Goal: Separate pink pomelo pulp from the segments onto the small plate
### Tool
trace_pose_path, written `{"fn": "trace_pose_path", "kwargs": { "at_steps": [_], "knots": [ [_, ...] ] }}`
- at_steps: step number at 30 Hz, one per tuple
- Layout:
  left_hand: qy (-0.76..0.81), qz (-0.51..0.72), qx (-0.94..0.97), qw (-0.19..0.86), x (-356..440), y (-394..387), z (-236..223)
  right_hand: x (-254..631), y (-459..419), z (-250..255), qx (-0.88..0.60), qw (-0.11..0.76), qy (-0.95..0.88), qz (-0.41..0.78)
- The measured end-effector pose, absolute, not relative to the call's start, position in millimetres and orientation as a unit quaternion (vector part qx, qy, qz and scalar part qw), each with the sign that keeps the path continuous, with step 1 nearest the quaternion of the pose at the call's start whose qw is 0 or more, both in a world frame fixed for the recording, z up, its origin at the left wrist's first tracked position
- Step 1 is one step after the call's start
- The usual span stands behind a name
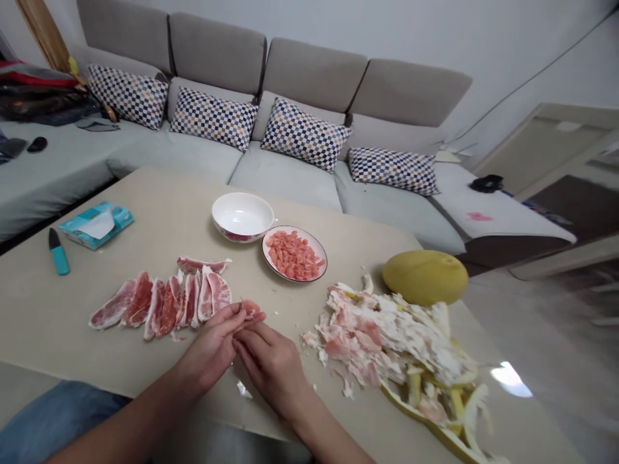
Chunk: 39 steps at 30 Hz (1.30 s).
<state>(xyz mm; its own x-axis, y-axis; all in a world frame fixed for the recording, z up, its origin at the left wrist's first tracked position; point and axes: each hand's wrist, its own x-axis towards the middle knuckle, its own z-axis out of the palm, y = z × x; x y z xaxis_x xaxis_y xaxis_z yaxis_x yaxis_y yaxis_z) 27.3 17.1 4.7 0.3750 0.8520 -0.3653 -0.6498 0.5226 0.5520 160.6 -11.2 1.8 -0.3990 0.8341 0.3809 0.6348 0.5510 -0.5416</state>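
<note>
Between my two hands is a small piece of pink pomelo flesh (250,309). My left hand (217,345) grips it with thumb and fingers. Against the same piece my right hand (271,361) has its fingers pinched together; what those fingertips hold is hidden. Left of my hands, several pomelo segments (171,299) lie in a row with white membrane on them. Beyond my hands sits a plate (316,245) with a dark rim, bearing loose pink pulp (294,254). Just to its left stands a white bowl (242,211).
On the right is a heap of peel and membrane (387,335), with a whole yellow pomelo (425,277) behind it. At the table's left lie a teal-handled knife (58,254) and a tissue pack (97,225). A sofa (290,174) with patterned cushions runs along the far side.
</note>
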Motion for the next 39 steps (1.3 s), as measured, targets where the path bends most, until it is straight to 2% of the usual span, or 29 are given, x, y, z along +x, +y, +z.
{"fn": "trace_pose_path", "kwargs": {
  "at_steps": [3,6,11,14,18,23,29,39],
  "knots": [
    [0.328,0.474,0.171,0.799,26.0,17.8,8.6,184.7,2.0,20.3,-0.478,0.373,-0.772,0.19],
    [0.361,0.473,0.201,0.778,25.2,17.9,11.2,221.0,39.1,28.1,-0.563,0.424,-0.699,0.116],
    [0.399,0.445,0.25,0.762,27.0,15.6,8.1,251.0,83.4,24.1,-0.574,0.428,-0.693,0.087],
    [0.406,0.433,0.29,0.751,28.0,14.9,6.7,234.6,60.1,28.0,-0.544,0.415,-0.717,0.132],
    [0.401,0.431,0.343,0.732,29.1,13.5,8.2,206.0,17.8,35.9,-0.497,0.401,-0.728,0.248],
    [0.377,0.418,0.338,0.754,30.1,10.8,10.0,196.8,8.0,30.5,-0.484,0.444,-0.72,0.222],
    [0.355,0.44,0.233,0.791,26.5,13.9,9.1,193.9,-4.3,18.3,-0.459,0.47,-0.733,0.173],
    [0.338,0.432,0.243,0.8,27.9,8.4,16.3,186.8,-28.7,1.4,-0.451,0.525,-0.66,0.293]
  ]
}}
